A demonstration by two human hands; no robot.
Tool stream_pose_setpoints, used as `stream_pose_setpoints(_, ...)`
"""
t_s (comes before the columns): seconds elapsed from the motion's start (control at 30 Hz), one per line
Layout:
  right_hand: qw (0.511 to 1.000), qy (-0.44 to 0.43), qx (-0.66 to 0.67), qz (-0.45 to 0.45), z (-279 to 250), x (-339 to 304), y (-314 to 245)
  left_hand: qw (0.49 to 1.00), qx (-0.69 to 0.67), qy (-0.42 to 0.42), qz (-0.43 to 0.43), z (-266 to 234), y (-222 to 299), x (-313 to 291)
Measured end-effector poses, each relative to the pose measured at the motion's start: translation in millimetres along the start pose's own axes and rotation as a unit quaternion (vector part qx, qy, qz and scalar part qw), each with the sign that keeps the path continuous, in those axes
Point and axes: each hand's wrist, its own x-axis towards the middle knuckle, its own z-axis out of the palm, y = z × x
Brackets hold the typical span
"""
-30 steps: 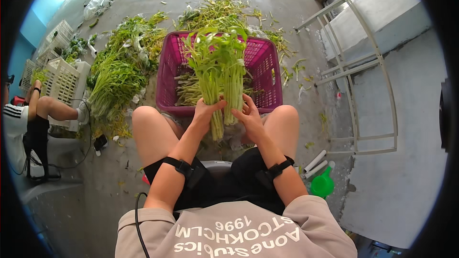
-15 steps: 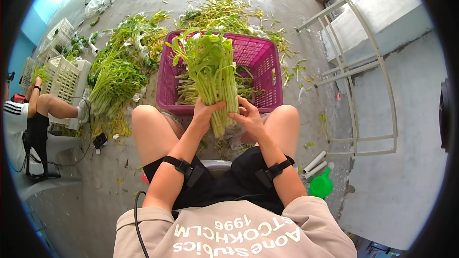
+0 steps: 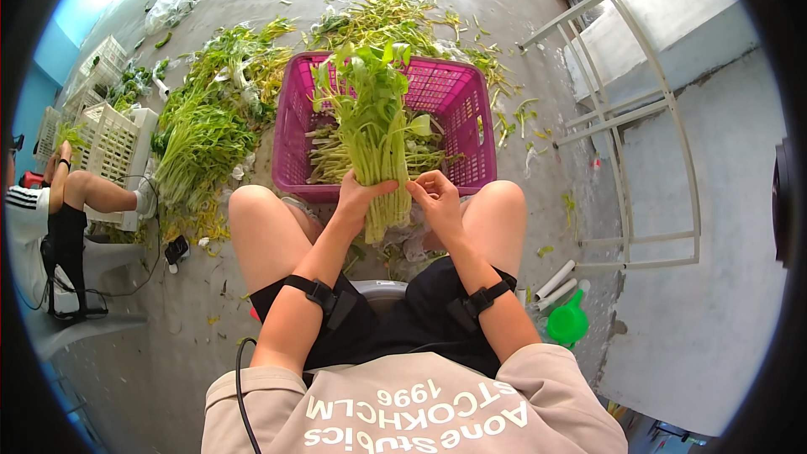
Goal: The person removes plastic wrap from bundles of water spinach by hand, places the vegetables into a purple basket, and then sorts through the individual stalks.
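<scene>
My left hand is wrapped round a bunch of leafy green vegetables, gripping its pale stalks low down. The bunch stands leaves up, tilted away from me, in front of a purple plastic basket. At the right edge of the stalks, my right hand has its thumb and fingertips drawn together in a pinch; what is between them is too small to make out. More cut stalks lie inside the basket, partly hidden by the bunch.
Left of the basket lies a heap of long greens; yellowed trimmings are scattered behind it. A co-worker sits at far left near cream crates. On the right are a metal frame and a green plastic scoop-like thing.
My right hand has shifted from the stalks to a pinch at their right edge. The bunch has turned slightly in my left hand, and its right side looks narrower.
</scene>
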Motion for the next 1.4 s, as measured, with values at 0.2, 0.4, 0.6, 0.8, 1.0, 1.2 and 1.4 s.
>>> stream_pose_setpoints(0.2,0.996,-0.019,0.084,0.037,-3.0,2.5,9.7,1.000,0.014,0.024,0.000,4.8,-0.6,0.1)
stream_pose_setpoints(0.4,0.996,-0.012,0.053,0.064,-15.0,6.9,9.1,0.999,-0.030,0.030,0.013,-4.5,-1.9,4.6)
stream_pose_setpoints(0.6,0.995,-0.027,0.044,0.088,-16.3,9.5,11.5,0.990,-0.135,0.008,0.043,-2.5,4.3,2.9)
stream_pose_setpoints(0.8,0.992,-0.019,0.067,0.103,-18.5,9.2,9.3,0.983,-0.164,0.050,0.070,0.8,17.3,-0.3)
stream_pose_setpoints(1.0,0.998,-0.041,-0.008,0.043,-10.8,-0.6,-8.6,0.992,-0.097,0.046,0.059,-2.9,15.3,-1.4)
stream_pose_setpoints(1.2,0.995,-0.091,0.003,0.033,-2.8,-4.1,2.7,0.993,-0.087,0.051,0.066,-6.2,12.5,3.1)
stream_pose_setpoints(1.4,0.989,-0.094,0.069,0.088,-15.7,-0.7,-9.8,0.985,-0.124,0.073,0.097,-11.2,20.8,5.1)
